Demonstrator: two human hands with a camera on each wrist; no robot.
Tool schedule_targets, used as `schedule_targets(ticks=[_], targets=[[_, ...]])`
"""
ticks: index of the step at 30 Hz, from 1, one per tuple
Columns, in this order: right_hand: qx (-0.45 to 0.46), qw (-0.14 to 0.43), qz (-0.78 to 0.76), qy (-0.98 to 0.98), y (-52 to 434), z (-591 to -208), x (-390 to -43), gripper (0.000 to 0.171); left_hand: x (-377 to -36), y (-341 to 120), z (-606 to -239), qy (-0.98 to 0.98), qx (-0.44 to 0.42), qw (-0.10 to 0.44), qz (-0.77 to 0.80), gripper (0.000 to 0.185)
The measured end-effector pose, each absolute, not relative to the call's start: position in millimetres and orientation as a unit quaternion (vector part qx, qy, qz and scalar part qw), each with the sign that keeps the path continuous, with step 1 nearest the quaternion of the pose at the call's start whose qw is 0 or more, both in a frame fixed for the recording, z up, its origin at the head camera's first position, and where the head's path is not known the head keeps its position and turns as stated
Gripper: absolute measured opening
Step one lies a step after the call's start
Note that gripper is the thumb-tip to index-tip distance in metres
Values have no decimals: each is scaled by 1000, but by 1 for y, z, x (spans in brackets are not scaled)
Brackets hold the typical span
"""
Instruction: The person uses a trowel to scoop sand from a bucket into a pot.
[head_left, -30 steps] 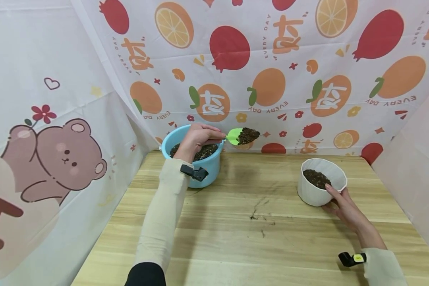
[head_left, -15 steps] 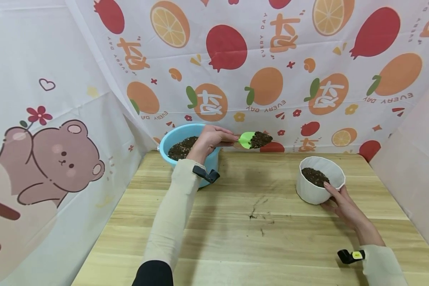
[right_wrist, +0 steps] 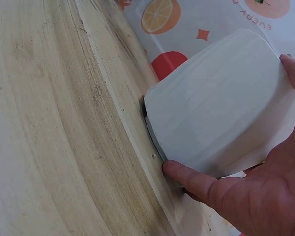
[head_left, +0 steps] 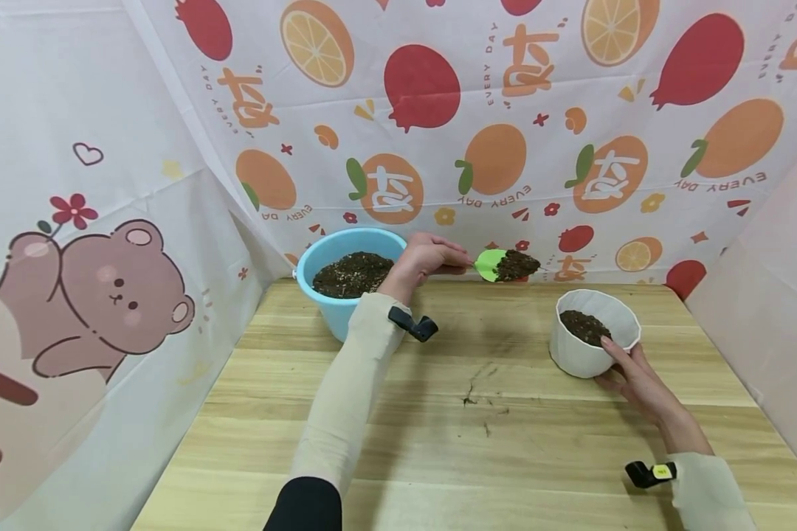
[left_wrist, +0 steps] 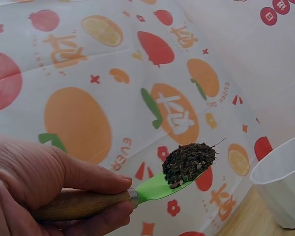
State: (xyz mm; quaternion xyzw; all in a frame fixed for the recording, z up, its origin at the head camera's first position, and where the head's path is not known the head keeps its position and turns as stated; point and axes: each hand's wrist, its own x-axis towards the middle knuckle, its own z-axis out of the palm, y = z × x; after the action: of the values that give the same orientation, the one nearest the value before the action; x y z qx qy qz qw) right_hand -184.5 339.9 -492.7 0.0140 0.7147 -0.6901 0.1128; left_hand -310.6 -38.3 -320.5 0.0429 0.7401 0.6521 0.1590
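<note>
- the left hand (head_left: 425, 259) curls its fingers (left_wrist: 96, 178) round the wooden handle (left_wrist: 83, 204) of a small green trowel (head_left: 490, 264), holding it level in the air – the blade carries a heap of soil (head_left: 518, 265).
- the loaded trowel hangs between the blue bucket (head_left: 335, 254) and the white pot (head_left: 591, 346), nearer the bucket and above the table's far edge.
- the blue bucket stands on the wooden table (head_left: 438, 442) at its far left corner, dark soil filling it close to the rim.
- the right hand (head_left: 637, 383) cups the near side of the white pot – thumb (right_wrist: 191, 179) and fingertips pressed to its wall, fingers bent round it.
- the white pot stands upright well to the right of the bucket, partly filled with soil.
- a few crumbs of soil (head_left: 474, 398) lie on the table in front of the bucket and pot.
</note>
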Motion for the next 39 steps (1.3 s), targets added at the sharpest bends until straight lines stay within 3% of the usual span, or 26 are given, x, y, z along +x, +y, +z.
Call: schedule_targets(ticks=[20,32,39], targets=[[-12,109,-715,691,344,-497,-181,70,-308,-5,-329,754,65,177,630,21],[-8,104,-715,691,343,-498,-181,69,-304,12,-331,791,63,139,592,27],[-7,101,-717,690,342,-496,-180,69,-300,24,-335,725,61,182,661,13]])
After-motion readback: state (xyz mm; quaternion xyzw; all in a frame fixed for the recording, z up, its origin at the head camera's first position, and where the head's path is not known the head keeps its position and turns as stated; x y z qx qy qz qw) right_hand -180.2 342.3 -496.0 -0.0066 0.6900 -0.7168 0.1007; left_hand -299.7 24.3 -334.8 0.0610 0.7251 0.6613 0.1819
